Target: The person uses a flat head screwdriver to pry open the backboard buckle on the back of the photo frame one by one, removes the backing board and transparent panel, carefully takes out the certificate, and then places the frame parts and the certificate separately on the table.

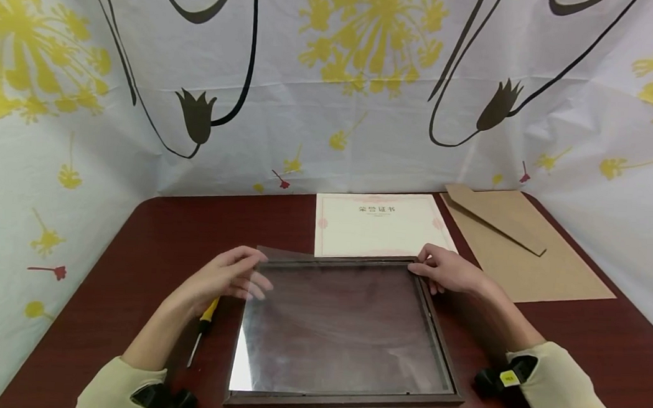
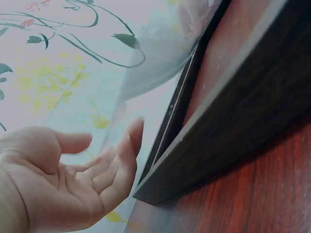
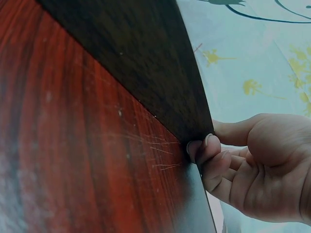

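Observation:
A dark picture frame (image 1: 342, 402) lies on the table, with a clear plastic sheet (image 1: 285, 254) over its opening. The sheet's far left corner sticks out past the frame's far bar, and in the left wrist view the sheet looks bowed upward. Beside that corner is my left hand (image 1: 232, 276), palm turned up and fingers loosely bent, with nothing gripped. My right hand (image 1: 448, 271) pinches the frame's far right corner, thumb above and fingers against the outer side. The right wrist view shows these fingertips (image 3: 209, 145) right at the corner.
A screwdriver (image 1: 207, 314) with a yellow handle lies left of the frame. Behind the frame is a printed certificate (image 1: 383, 201). A brown backing board (image 1: 558, 274) with a stand flap (image 1: 494, 220) lies at the far right. Patterned cloth (image 1: 319, 147) closes off the table's back and sides.

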`<action>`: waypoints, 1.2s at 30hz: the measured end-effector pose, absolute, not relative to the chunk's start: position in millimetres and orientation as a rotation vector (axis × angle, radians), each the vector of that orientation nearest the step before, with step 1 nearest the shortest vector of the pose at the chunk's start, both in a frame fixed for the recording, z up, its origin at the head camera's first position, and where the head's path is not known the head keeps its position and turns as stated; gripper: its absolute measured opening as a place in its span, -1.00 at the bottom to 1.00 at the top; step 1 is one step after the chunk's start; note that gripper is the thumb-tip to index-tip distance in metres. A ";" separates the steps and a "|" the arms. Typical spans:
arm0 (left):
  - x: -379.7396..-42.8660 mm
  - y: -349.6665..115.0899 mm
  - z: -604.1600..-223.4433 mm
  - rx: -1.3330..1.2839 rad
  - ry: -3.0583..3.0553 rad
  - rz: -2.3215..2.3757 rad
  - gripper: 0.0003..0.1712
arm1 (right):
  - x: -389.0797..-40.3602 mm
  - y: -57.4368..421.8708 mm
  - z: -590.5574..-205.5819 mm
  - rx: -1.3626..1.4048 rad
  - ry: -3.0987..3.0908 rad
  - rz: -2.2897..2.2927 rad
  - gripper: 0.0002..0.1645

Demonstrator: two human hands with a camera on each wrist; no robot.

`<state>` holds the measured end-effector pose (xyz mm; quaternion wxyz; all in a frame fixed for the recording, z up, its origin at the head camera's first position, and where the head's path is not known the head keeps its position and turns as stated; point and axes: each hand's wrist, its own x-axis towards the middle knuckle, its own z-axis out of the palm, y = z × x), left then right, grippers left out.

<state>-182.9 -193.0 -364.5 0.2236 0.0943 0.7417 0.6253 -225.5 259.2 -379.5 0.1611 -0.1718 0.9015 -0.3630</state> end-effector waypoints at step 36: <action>-179.9 -205.0 -347.8 0.435 2.023 1.655 -0.70 | -224.6 258.8 -378.9 -0.492 2.561 -1.074 -0.69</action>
